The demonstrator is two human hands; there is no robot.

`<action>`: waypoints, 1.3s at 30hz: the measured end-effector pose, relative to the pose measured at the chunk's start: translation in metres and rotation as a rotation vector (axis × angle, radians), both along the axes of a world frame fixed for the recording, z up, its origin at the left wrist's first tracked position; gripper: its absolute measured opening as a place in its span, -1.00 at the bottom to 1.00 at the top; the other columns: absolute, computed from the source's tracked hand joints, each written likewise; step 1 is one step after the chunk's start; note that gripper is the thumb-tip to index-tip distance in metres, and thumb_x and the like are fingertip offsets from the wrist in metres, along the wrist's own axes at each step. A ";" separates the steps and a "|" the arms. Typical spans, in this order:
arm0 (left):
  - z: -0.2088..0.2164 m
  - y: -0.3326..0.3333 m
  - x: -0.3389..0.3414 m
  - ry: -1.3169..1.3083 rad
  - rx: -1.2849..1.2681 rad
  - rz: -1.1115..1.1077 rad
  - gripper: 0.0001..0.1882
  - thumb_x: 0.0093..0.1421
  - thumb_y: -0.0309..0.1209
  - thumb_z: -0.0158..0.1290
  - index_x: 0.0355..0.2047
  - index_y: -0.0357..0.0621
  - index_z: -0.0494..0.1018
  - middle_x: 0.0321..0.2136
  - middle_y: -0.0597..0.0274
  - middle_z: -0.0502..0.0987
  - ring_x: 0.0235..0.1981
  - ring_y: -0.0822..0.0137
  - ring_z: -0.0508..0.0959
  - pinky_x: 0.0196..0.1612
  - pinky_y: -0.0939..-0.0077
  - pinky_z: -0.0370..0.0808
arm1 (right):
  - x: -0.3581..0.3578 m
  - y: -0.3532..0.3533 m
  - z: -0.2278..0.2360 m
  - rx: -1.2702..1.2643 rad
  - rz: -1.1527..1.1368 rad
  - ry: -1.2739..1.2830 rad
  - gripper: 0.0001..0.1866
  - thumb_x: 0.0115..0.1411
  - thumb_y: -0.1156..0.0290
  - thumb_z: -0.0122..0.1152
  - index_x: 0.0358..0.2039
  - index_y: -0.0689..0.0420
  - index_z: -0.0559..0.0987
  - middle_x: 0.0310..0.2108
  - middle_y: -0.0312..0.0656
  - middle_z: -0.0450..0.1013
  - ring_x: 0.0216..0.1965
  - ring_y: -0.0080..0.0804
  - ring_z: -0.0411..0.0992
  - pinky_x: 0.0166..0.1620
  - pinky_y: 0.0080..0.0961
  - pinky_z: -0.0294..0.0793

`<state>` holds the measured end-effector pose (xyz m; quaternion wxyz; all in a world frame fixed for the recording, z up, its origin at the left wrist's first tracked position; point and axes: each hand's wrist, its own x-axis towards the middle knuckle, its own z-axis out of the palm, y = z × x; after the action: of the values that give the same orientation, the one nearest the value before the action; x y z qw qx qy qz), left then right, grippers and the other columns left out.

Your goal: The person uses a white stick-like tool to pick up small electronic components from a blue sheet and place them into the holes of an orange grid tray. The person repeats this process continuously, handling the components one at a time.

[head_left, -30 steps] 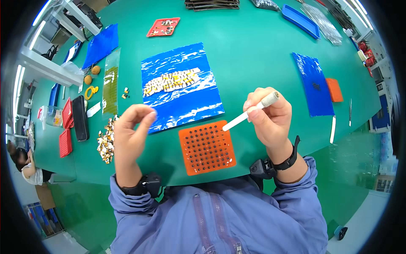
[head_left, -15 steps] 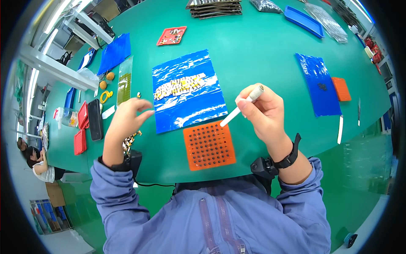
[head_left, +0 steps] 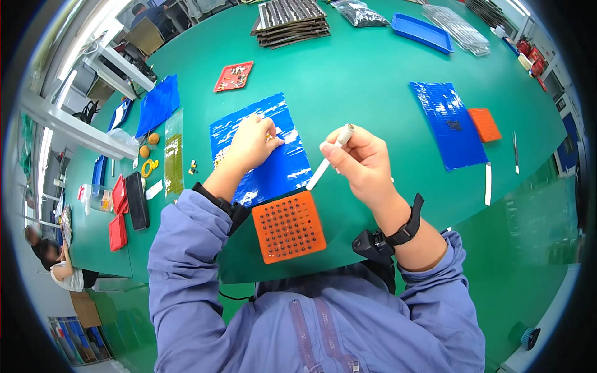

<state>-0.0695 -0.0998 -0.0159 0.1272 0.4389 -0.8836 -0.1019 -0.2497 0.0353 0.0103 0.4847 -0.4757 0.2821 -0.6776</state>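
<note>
Wide green worktable (head_left: pixel 373 81), workshop setting, shelving and another seated person at the far left edge. We look down over blue sleeves at our two hands.

Left hand (head_left: pixel 252 142): reaches forward onto a blue plastic sheet (head_left: pixel 280 171) lying flat on the table ahead of us. Fingers curled and bunched together, tips pressed down at a row of small yellowish parts (head_left: pixel 268 135) on the sheet. Whether a part is actually pinched between the fingertips we cannot tell; the hand covers them.

Right hand (head_left: pixel 360 163): raised above the table, closed around a white pen-like tool (head_left: pixel 329 155). Thumb and forefingers pinch the upper half; the tool is tilted, capped end up and to the right, tip pointing down-left over the edge of the blue sheet. Black strap on this wrist.

Orange perforated tray (head_left: pixel 288 226): square, rows of small holes, flat on the table close to our chest, just below the blue sheet and between the two forearms. Neither hand touches it.

Elsewhere on the table:
- second blue sheet (head_left: pixel 448 124) to the right, with a smaller orange tray (head_left: pixel 484 124) beside it
- red tray (head_left: pixel 234 76) with small bits, farther up
- stack of dark trays (head_left: pixel 291 18) at the far side
- blue shallow tray (head_left: pixel 421 32) top right
- black flat case (head_left: pixel 137 200) and red boxes (head_left: pixel 117 217) at the left.
</note>
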 end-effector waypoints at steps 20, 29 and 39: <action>0.066 0.090 0.059 0.905 0.687 0.018 -0.91 0.05 -0.56 0.04 -0.46 -0.24 0.33 -0.55 0.35 0.42 -0.50 0.61 0.39 -0.41 0.77 0.32 | -0.001 0.009 0.009 0.059 0.196 0.114 -0.94 0.04 0.58 0.12 -0.43 0.24 0.45 -0.49 -0.33 0.37 -0.47 -0.73 0.32 -0.42 -0.79 0.30; 0.034 0.116 0.062 1.564 1.137 -0.350 -0.93 0.07 -0.57 -0.02 -0.45 -0.21 0.30 -0.56 0.16 0.41 -0.49 0.35 0.42 -0.39 0.53 0.38 | 0.006 0.010 0.007 0.147 0.308 0.175 -0.89 0.00 0.57 0.17 -0.40 0.25 0.49 -0.44 -0.31 0.43 -0.42 -0.68 0.36 -0.34 -0.75 0.34; 0.022 0.121 0.055 1.575 1.195 -0.412 -0.92 0.09 -0.54 -0.03 -0.46 -0.20 0.27 -0.56 0.13 0.39 -0.49 0.33 0.42 -0.43 0.53 0.40 | 0.008 0.009 0.005 0.134 0.364 0.203 -0.89 0.00 0.59 0.17 -0.40 0.26 0.49 -0.44 -0.24 0.45 -0.39 -0.61 0.42 -0.31 -0.71 0.40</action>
<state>-0.0141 0.0208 0.0064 0.4137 0.0774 -0.4108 -0.8088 -0.2414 0.0444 0.0151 0.5988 -0.5511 0.2834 -0.5074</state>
